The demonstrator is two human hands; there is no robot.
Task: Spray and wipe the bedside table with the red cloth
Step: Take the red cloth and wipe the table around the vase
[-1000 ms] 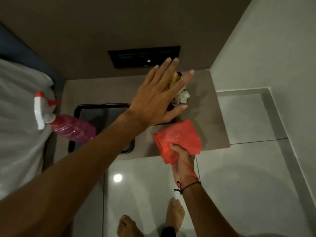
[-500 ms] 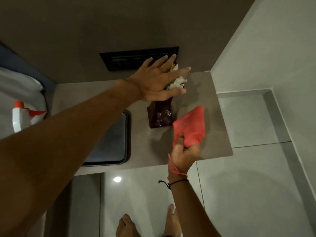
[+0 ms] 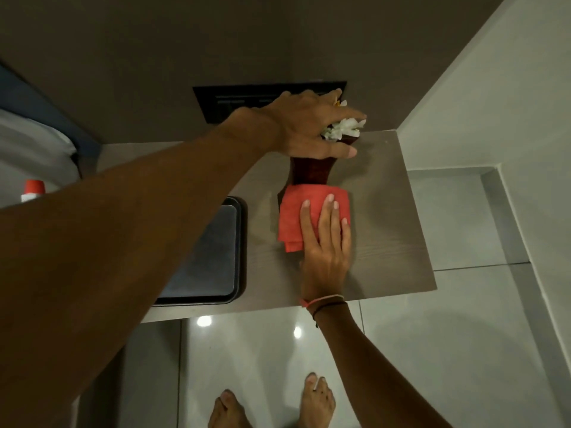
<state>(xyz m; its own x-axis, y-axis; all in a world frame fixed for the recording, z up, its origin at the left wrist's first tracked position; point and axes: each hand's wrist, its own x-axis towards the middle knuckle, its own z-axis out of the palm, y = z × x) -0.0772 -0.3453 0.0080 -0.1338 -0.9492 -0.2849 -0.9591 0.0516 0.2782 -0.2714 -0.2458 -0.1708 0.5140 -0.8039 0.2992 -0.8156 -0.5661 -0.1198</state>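
Note:
The bedside table (image 3: 383, 242) is a brown wooden shelf fixed in the wall corner. A dark red vase (image 3: 310, 171) with white flowers (image 3: 341, 129) stands near its back. My left hand (image 3: 309, 125) grips the vase around its top rim. My right hand (image 3: 324, 242) lies flat, fingers spread, pressing the folded red cloth (image 3: 293, 217) onto the tabletop just in front of the vase's base. The spray bottle (image 3: 32, 189) shows only its red and white top at the left edge, on the bed; my left forearm hides the rest.
A black tray (image 3: 216, 251) lies on the left half of the table. A black switch panel (image 3: 234, 100) sits on the wall behind. The bed (image 3: 27, 149) is at the left. Glossy floor tiles (image 3: 448, 350) and my bare feet (image 3: 318, 400) are below.
My left hand came down from above the flowers and closed around the vase's top. My right hand moved the red cloth forward and flattened it on the table at the vase's base.

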